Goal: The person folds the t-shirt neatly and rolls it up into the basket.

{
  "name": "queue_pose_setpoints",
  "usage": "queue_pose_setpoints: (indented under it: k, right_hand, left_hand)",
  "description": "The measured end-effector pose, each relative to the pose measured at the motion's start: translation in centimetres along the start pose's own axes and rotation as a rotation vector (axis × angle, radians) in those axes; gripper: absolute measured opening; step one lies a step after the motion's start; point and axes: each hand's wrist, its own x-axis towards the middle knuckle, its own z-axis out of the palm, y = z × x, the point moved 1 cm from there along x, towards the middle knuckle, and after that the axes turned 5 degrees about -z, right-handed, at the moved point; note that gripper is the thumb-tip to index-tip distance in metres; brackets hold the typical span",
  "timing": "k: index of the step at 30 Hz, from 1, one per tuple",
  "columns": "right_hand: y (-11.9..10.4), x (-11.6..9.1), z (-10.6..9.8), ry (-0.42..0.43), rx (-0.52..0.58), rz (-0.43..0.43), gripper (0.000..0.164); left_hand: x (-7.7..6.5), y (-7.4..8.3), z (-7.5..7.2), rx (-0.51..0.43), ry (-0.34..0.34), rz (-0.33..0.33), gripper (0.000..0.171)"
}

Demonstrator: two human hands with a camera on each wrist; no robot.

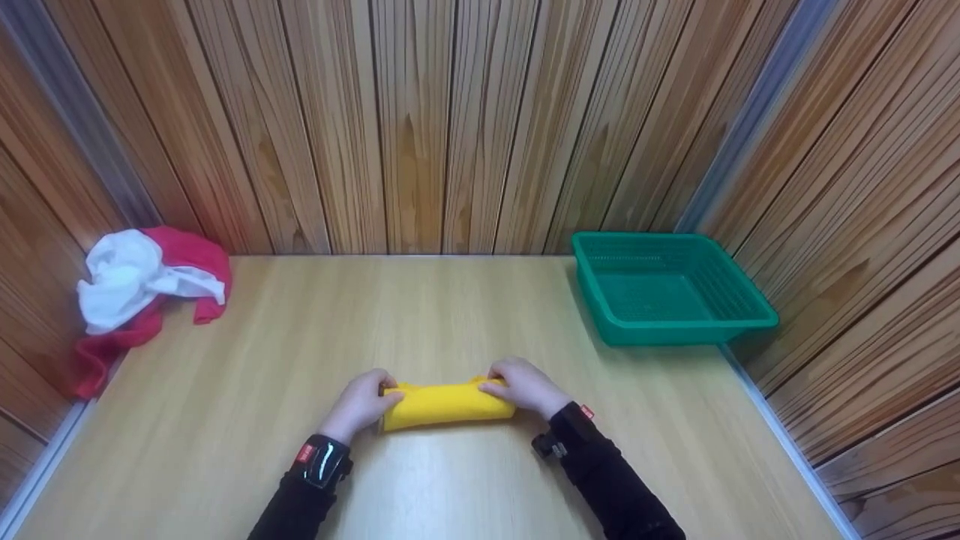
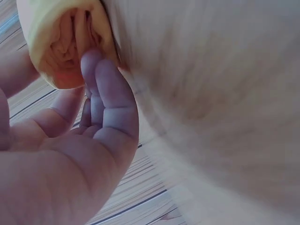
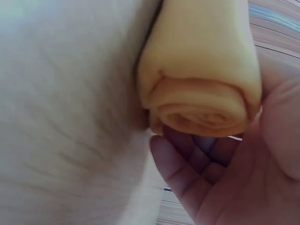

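Observation:
A yellow cloth (image 1: 450,403), rolled into a thick cylinder, lies crosswise on the light wooden table in the head view. At its left end my left hand (image 1: 361,405) grips it, thumb over the near side. My right hand (image 1: 529,385) holds the opposite end in much the same way. The left wrist view shows the folded layers inside the roll (image 2: 65,47), with curled fingers (image 2: 117,98) at that end. A tighter spiral shows at the other end of the roll (image 3: 201,115) in the right wrist view, where the fingers curl beneath it.
A green plastic basket (image 1: 679,330) stands at the back right of the table (image 1: 300,322). Crumpled white cloth (image 1: 124,274) and red cloth (image 1: 199,255) are heaped in the back left corner. Wood-panelled walls (image 1: 450,127) enclose the back and both sides.

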Motion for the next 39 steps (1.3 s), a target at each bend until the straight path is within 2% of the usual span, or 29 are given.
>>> queue_pose_setpoints:
  k: [10, 14, 17, 23, 26, 32, 34, 36, 39]
  right_hand:
    - [0.2, 0.6, 0.5, -0.012, -0.029, 0.014, 0.028]
    - [0.0, 0.6, 0.5, 0.022, -0.049, -0.014, 0.028]
    - [-0.1, 0.4, 0.4, 0.052, -0.080, -0.038, 0.028]
    - [-0.9, -0.5, 0.2, 0.104, -0.164, -0.076, 0.026]
    - [-1.4, -0.9, 0.1, 0.149, -0.216, -0.143, 0.023]
    - [-2.4, -2.0, 0.0, 0.283, -0.282, -0.300, 0.018]
    - [-2.8, -2.4, -0.1, 0.319, -0.290, -0.339, 0.018]
    - [-3.2, -2.8, -0.1, 0.327, -0.307, -0.358, 0.018]
    - [-3.6, -3.4, 0.1, 0.319, -0.350, -0.361, 0.022]
  left_hand:
    - [0.5, -0.1, 0.0, 0.034, -0.010, 0.016, 0.014]
    - [0.3, 0.1, 0.0, 0.070, 0.044, 0.094, 0.014]
    - [0.0, 0.2, 0.0, 0.133, 0.102, 0.156, 0.015]
    - [-1.0, 0.7, -0.1, 0.230, 0.190, 0.188, 0.016]
    - [-1.7, 1.0, -0.2, 0.248, 0.253, 0.250, 0.018]
    - [-3.6, 1.4, 0.3, 0.315, 0.354, 0.486, 0.024]
    - [-4.2, 1.5, 0.5, 0.352, 0.383, 0.545, 0.027]
    - [-4.6, 1.6, 0.7, 0.387, 0.406, 0.585, 0.029]
    - [-5.1, 1.7, 1.2, 0.435, 0.422, 0.611, 0.028]
